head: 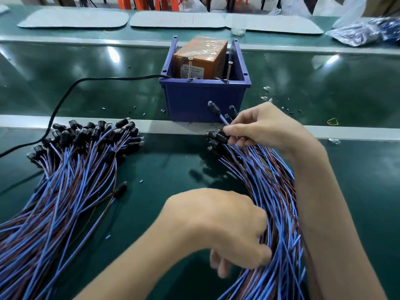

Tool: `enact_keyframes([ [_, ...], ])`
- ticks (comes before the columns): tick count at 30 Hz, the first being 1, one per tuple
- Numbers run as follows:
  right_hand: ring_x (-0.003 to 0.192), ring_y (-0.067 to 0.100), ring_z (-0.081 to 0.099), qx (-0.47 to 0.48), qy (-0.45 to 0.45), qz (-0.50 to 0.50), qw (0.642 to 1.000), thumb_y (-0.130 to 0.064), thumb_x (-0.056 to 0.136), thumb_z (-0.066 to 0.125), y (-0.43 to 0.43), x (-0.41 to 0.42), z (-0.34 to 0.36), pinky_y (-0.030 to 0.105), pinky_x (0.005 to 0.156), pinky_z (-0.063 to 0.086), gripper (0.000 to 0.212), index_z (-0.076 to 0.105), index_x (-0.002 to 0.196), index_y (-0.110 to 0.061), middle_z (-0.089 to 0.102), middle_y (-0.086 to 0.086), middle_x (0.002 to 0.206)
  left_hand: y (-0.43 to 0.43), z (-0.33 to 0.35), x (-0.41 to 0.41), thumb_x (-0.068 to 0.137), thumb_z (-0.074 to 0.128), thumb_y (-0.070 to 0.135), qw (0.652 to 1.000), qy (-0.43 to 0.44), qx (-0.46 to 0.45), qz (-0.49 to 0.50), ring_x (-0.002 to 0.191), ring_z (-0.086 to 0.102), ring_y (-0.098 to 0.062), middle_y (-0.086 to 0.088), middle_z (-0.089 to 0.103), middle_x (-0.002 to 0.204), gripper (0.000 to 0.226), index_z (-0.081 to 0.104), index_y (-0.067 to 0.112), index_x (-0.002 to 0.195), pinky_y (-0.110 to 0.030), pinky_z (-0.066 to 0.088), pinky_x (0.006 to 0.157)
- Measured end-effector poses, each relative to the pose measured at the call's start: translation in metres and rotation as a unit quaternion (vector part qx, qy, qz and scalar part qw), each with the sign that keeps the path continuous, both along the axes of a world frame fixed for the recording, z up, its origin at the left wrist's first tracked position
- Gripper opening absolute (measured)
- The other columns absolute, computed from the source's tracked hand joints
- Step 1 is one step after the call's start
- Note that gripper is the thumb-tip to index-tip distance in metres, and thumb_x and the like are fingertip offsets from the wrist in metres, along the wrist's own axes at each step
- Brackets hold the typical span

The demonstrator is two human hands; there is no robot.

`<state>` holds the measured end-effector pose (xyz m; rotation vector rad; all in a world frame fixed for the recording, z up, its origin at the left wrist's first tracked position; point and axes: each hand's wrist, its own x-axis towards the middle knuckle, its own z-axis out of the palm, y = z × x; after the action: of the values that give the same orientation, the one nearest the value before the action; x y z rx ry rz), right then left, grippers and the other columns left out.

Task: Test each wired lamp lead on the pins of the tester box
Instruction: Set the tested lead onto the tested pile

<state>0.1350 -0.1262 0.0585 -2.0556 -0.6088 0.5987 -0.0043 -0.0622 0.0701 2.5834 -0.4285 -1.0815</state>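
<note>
Right hand [266,126] on black-capped, blue-brown leads [275,187]

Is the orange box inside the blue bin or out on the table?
Inside: the orange box stands between the walls of the blue bin, its base hidden behind the front wall.

The tester box [205,100] stands behind and between two lead bundles [71,169] [270,187].

Hands: two. Left hand [225,230] bottom centre, right hand [262,128] centre right.
Lead piles: two. Left pile [71,169], right pile [275,191]. Single leads are too many to count.
Tester box [205,98]: one.
Pins: two. Left pin [190,69], right pin [228,71].
Black cable [121,78]: one.
Grey mats [73,18], top of frame: three.
Yellow band [333,121]: one.
</note>
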Motion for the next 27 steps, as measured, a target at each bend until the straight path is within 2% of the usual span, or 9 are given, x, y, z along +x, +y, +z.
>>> enact_keyframes([
  [4, 0.056, 0.006, 0.066, -0.053, -0.003, -0.004, 0.999, -0.02, 0.084, 0.072, -0.001, 0.002, -0.003, 0.014, 0.057, 0.051, 0.017, 0.071, 0.07, -0.012, 0.072, 0.001, 0.064, 0.004, -0.012, 0.0, 0.09, 0.047, 0.042, 0.998, -0.054, 0.034, 0.013, 0.058, 0.063, -0.008, 0.008, 0.061, 0.045, 0.04, 0.07, 0.012, 0.076, -0.023, 0.052, 0.062],
  [6, 0.06, 0.003, 0.066, -0.101, -0.048, 0.007, 0.994, -0.026, 0.081, 0.074, -0.003, 0.005, -0.004, 0.018, 0.064, 0.049, 0.017, 0.072, 0.067, -0.016, 0.071, -0.005, 0.061, -0.001, -0.018, 0.001, 0.091, 0.047, 0.045, 0.998, -0.056, 0.024, -0.004, 0.071, 0.065, -0.012, 0.005, 0.067, 0.059, 0.038, 0.071, 0.015, 0.093, -0.026, 0.054, 0.067],
  [9, 0.052, -0.006, 0.054, -0.162, -0.112, 0.013, 0.98, -0.036, 0.076, 0.077, -0.007, 0.006, -0.001, 0.021, 0.058, 0.039, 0.017, 0.072, 0.065, -0.024, 0.065, -0.013, 0.052, -0.008, -0.025, 0.001, 0.091, 0.049, 0.042, 0.996, -0.083, 0.015, -0.019, 0.075, 0.064, -0.019, -0.002, 0.07, 0.079, 0.033, 0.07, 0.017, 0.099, -0.026, 0.051, 0.061],
  [13, 0.043, -0.007, 0.055, -0.184, -0.095, 0.022, 0.978, -0.029, 0.074, 0.08, -0.008, 0.003, 0.001, 0.021, 0.056, 0.037, 0.018, 0.068, 0.064, -0.019, 0.064, -0.009, 0.048, 0.0, -0.018, 0.003, 0.091, 0.05, 0.044, 0.999, -0.041, 0.014, -0.01, 0.071, 0.065, -0.012, 0.005, 0.068, 0.06, 0.031, 0.069, 0.019, 0.092, -0.024, 0.052, 0.064],
  [16, 0.044, -0.007, 0.057, -0.217, -0.093, 0.016, 0.972, -0.027, 0.071, 0.082, -0.008, 0.003, 0.0, 0.022, 0.059, 0.04, 0.02, 0.066, 0.062, -0.018, 0.065, -0.008, 0.048, 0.028, -0.009, 0.01, 0.089, 0.048, 0.052, 0.988, -0.113, 0.077, 0.071, 0.082, 0.066, -0.012, 0.005, 0.069, 0.063, 0.036, 0.068, 0.023, 0.1, -0.024, 0.051, 0.073],
  [19, 0.05, -0.004, 0.061, -0.24, -0.106, -0.003, 0.965, -0.029, 0.069, 0.084, -0.008, 0.004, -0.003, 0.021, 0.066, 0.046, 0.021, 0.068, 0.066, -0.015, 0.065, -0.008, 0.047, 0.076, -0.007, 0.019, 0.088, 0.049, 0.058, 0.925, -0.226, 0.189, 0.239, 0.105, 0.061, -0.027, -0.003, 0.067, 0.096, 0.042, 0.06, 0.025, 0.112, -0.029, 0.044, 0.078],
  [23, 0.067, 0.005, 0.066, -0.241, -0.127, -0.004, 0.962, -0.039, 0.067, 0.084, -0.009, 0.003, 0.002, 0.026, 0.075, 0.051, 0.028, 0.068, 0.067, -0.016, 0.067, -0.009, 0.052, 0.143, -0.015, 0.019, 0.085, 0.061, 0.052, 0.785, -0.301, 0.236, 0.488, 0.11, 0.055, -0.04, -0.02, 0.061, 0.116, 0.051, 0.057, 0.016, 0.12, -0.038, 0.04, 0.077],
  [25, 0.073, 0.007, 0.066, -0.226, -0.137, -0.008, 0.964, -0.05, 0.068, 0.08, -0.011, 0.004, 0.005, 0.024, 0.071, 0.049, 0.034, 0.069, 0.067, -0.018, 0.067, -0.013, 0.053, 0.163, -0.023, 0.014, 0.084, 0.064, 0.049, 0.752, -0.289, 0.247, 0.539, 0.109, 0.055, -0.042, -0.023, 0.06, 0.115, 0.049, 0.059, 0.012, 0.117, -0.038, 0.037, 0.075],
  [27, 0.075, 0.005, 0.065, -0.2, -0.141, -0.022, 0.969, -0.055, 0.072, 0.074, -0.011, 0.004, 0.008, 0.023, 0.071, 0.048, 0.037, 0.069, 0.069, -0.019, 0.067, -0.015, 0.055, 0.173, -0.031, 0.01, 0.084, 0.066, 0.045, 0.742, -0.265, 0.252, 0.562, 0.107, 0.056, -0.041, -0.023, 0.061, 0.111, 0.044, 0.062, 0.01, 0.111, -0.038, 0.037, 0.074],
])
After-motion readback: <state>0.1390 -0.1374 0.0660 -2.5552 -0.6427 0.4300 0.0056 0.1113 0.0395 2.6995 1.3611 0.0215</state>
